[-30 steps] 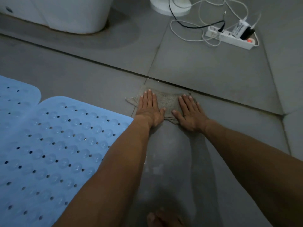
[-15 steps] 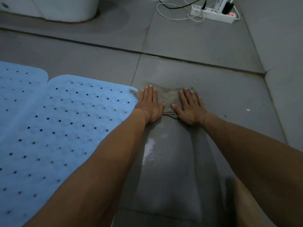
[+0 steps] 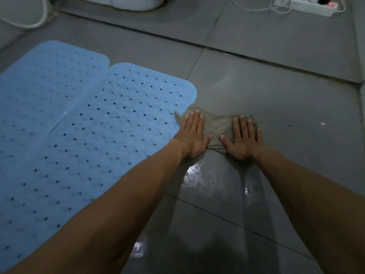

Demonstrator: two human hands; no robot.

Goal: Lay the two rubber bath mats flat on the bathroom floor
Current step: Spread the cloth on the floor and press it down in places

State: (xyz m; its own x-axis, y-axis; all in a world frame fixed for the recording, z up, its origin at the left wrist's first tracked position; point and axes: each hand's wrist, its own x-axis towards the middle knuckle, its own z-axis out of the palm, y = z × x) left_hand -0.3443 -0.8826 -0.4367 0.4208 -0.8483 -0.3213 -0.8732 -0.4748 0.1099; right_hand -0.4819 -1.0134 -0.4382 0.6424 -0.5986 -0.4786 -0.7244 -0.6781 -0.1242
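Observation:
Two light blue rubber bath mats with holes lie flat side by side on the grey tiled floor: the nearer mat point(image 3: 110, 135) and the farther left mat point(image 3: 45, 84). A grey-brown cloth point(image 3: 216, 126) lies on the floor just right of the nearer mat's corner. My left hand point(image 3: 192, 135) presses flat on the cloth's left part, fingers straight. My right hand point(image 3: 244, 138) presses flat on its right part. Both palms hide the cloth's near edge.
A wet, shiny streak point(image 3: 194, 173) runs on the tiles toward me from the cloth. A white toilet base point(image 3: 138, 3) stands at the back. A white power strip point(image 3: 308, 5) with cables lies at the back right. A wall point(image 3: 361, 56) rises on the right.
Both hands have pulled the cloth back toward me across the floor, closer to the mat's corner. The view has tilted, so more of the left mat shows.

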